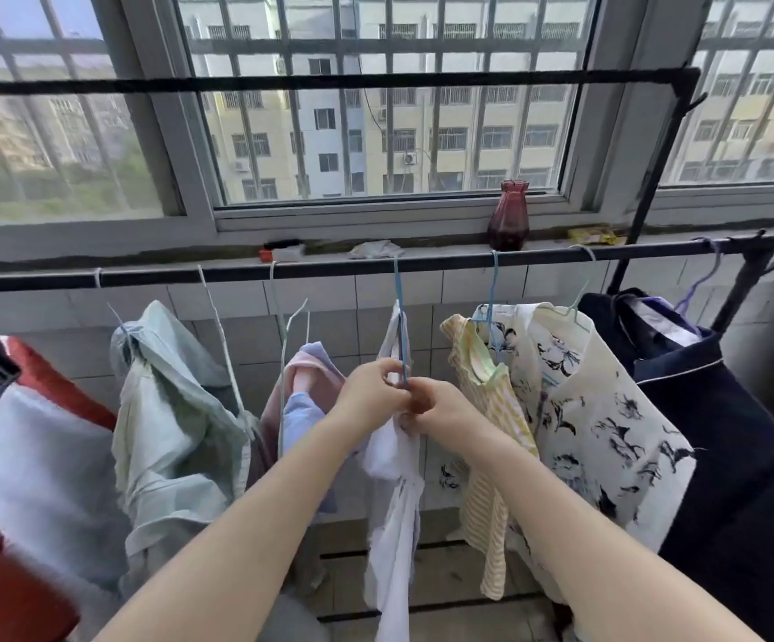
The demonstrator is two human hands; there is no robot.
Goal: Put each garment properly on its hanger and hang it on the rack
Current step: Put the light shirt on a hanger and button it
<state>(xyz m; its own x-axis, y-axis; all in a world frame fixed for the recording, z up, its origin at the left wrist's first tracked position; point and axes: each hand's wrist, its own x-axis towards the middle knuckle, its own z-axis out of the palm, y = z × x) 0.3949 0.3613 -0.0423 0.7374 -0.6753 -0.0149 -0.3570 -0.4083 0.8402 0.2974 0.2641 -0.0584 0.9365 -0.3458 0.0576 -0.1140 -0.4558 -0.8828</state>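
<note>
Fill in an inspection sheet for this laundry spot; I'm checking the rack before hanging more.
Surface: black rack bar runs below the windowsill; tiled wall behind.
Job's things: white garment on a blue hanger hooked on the bar; striped yellow top, floral shirt and navy garment hang to its right, pale green shirt to its left.
Clutter: dark red vase and small items on the sill.
Grippers: left hand and right hand both pinch the white garment at the hanger.
Cables: nothing seen.
Surroundings: barred window, apartment blocks outside.
</note>
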